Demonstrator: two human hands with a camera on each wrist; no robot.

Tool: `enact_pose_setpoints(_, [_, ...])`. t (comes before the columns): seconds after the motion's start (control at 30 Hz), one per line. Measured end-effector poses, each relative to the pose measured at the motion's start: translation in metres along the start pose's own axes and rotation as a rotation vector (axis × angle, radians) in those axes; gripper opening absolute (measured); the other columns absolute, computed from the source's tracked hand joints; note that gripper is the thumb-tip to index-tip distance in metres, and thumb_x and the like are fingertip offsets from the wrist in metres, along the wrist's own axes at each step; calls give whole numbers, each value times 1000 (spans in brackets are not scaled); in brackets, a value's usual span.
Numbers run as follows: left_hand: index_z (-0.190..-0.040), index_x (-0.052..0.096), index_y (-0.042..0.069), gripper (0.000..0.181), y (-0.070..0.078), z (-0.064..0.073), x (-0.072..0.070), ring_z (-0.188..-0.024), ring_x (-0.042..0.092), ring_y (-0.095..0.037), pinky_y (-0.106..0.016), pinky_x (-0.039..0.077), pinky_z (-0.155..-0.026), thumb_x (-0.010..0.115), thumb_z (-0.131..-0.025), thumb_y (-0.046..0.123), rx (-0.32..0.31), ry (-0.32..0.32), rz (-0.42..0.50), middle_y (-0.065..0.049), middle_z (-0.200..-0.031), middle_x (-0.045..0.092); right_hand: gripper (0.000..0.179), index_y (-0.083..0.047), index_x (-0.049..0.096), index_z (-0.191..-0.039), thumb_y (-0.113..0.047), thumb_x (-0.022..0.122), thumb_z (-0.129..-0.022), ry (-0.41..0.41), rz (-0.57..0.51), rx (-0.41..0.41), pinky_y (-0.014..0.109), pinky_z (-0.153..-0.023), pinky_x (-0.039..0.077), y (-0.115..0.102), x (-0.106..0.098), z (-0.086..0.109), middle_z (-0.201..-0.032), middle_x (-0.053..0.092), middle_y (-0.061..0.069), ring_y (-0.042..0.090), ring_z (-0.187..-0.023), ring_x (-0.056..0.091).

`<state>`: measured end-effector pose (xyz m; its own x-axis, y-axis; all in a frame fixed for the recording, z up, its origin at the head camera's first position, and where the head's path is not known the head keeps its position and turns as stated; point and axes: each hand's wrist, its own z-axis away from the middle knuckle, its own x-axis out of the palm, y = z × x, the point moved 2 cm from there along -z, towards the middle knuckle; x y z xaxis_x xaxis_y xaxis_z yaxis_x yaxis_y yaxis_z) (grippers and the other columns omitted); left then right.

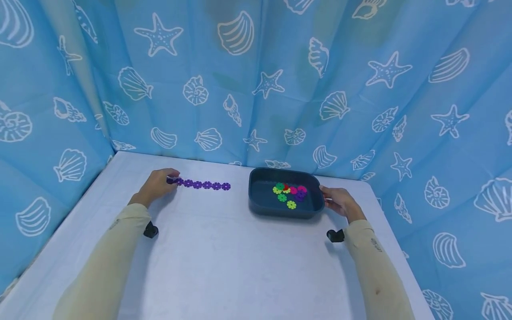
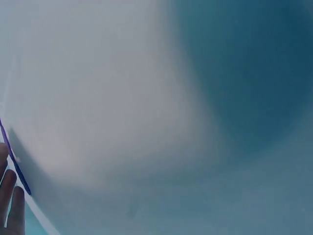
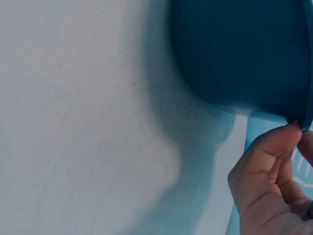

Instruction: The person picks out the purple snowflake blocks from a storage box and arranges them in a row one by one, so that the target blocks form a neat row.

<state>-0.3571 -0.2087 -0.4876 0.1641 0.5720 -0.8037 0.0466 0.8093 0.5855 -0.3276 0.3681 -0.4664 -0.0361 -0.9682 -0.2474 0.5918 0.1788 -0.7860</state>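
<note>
My left hand [image 1: 158, 183], at the far left of the table, pinches the left end of a chain of purple snowflake-shaped building discs [image 1: 207, 185]. The chain runs straight out to the right in the head view. At the left edge of the left wrist view, the purple chain [image 2: 18, 171] shows edge-on beside the fingers [image 2: 17, 208]. My right hand [image 1: 340, 201] pinches the right rim of a dark blue-grey plastic basin [image 1: 282, 211], thumb against the edge in the right wrist view. Several loose discs [image 1: 291, 205], green, yellow, pink, red and purple, lie inside the basin.
A white cloth covers the table [image 1: 240, 266]. Blue curtains [image 1: 256, 58] with white shells and starfish hang close behind the far edge and along both sides. A black wrist camera [image 1: 151, 230] sits below the left hand, another [image 1: 335, 235] below the right.
</note>
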Motion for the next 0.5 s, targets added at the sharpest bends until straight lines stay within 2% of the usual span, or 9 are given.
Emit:
enact_pose_setpoints(0.17, [-134, 53, 1, 46, -6, 1, -4, -134, 38, -43, -57, 31, -109, 62, -89, 0, 8, -3, -21, -20, -136, 53, 57, 1, 42, -142, -35, 55, -99, 5, 12, -6, 20, -72, 54, 0, -1, 0, -118, 49, 11, 15, -85, 55])
enact_pose_setpoints(0.33, [-133, 54, 0, 45, -10, -2, -2, -132, 41, -42, -56, 33, -108, 63, -90, -1, 6, 10, -30, -22, -134, 54, 51, 3, 46, -135, -31, 57, -99, -20, -18, -27, 20, -67, 53, 0, 1, 0, -108, 50, 9, 12, -78, 54])
enact_pose_setpoints(0.43, [-134, 54, 1, 45, -7, -5, -1, -132, 41, -41, -56, 33, -108, 64, -90, 2, 12, 52, -12, -21, -135, 54, 46, 2, 49, -129, -30, 58, -99, -23, -28, -34, 20, -65, 53, 1, 1, 1, -104, 51, 8, 11, -74, 54])
enact_pose_setpoints(0.5, [-134, 54, 2, 45, 1, -8, -2, -133, 40, -40, -56, 33, -109, 63, -91, 4, 29, 90, 3, -20, -136, 53, 45, 1, 49, -128, -31, 59, -98, -18, -28, -35, 20, -65, 53, 1, 0, 2, -104, 50, 8, 11, -74, 54])
